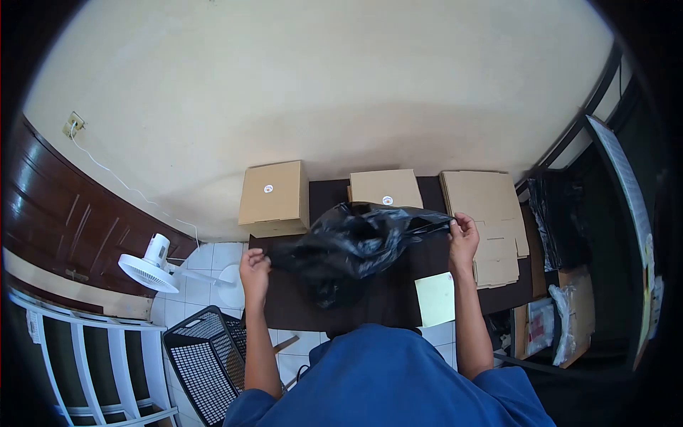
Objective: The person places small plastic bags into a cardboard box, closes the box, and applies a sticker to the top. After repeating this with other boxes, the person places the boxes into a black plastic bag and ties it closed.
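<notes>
A crumpled black plastic bag (356, 242) is stretched over a dark brown table (384, 295). My left hand (254, 270) grips the bag's left end near the table's left edge. My right hand (462, 238) pinches the bag's right end, held a little higher. Between my hands the bag sags onto the tabletop. Behind it stand two closed cardboard boxes, one at the left (274, 196) and one in the middle (385, 188).
A stack of flattened cardboard (487, 220) lies on the table's right side, with a pale yellow sheet (435, 299) at the front. A white fan (153, 267) and a black plastic crate (206, 359) stand on the tiled floor at the left. Shelves with bags fill the right.
</notes>
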Tool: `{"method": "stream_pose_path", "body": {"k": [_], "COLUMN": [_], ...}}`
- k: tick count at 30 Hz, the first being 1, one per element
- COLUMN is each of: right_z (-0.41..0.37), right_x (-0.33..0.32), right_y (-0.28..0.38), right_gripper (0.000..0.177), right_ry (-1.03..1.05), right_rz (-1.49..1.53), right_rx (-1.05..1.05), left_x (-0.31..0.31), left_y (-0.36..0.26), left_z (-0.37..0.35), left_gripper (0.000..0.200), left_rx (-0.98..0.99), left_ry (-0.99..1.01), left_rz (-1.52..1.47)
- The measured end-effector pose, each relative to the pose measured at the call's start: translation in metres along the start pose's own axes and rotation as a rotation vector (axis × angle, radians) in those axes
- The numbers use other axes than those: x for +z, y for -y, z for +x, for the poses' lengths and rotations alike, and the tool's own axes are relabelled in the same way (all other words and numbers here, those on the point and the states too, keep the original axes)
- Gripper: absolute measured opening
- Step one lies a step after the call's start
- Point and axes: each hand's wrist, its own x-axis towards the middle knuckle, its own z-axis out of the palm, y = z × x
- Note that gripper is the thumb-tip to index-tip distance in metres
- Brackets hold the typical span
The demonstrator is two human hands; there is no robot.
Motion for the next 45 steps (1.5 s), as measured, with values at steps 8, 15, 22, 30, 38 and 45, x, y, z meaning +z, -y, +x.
{"method": "stream_pose_path", "body": {"k": [8, 15, 22, 30, 38, 45], "right_z": [-0.046, -0.051, -0.085, -0.079, -0.096, -0.076], "right_x": [0.084, 0.102, 0.067, 0.156, 0.104, 0.062], "right_y": [0.068, 0.095, 0.076, 0.133, 0.009, 0.035], "right_gripper": [0.017, 0.023, 0.05, 0.025, 0.029, 0.019], "right_ry": [0.518, 0.574, 0.611, 0.368, 1.11, 0.793], "right_rz": [0.299, -0.17, -1.241, -0.537, -1.166, -0.201], "right_rx": [0.309, -0.128, -0.481, -0.633, -0.618, 0.554], "left_x": [0.091, 0.097, 0.041, -0.018, -0.036, -0.083], "left_y": [-0.119, -0.082, -0.078, -0.156, -0.013, -0.012], "left_z": [-0.078, -0.048, -0.037, -0.03, -0.075, -0.026], "left_gripper": [0.069, 0.012, 0.022, 0.02, 0.022, 0.018], "left_rx": [0.834, 0.144, -0.149, 0.461, 0.052, -0.426], "left_ry": [0.3, 0.339, 0.166, -0.226, 0.516, 0.744], "left_rz": [0.476, 0.22, -0.603, -0.45, 0.707, -0.392]}}
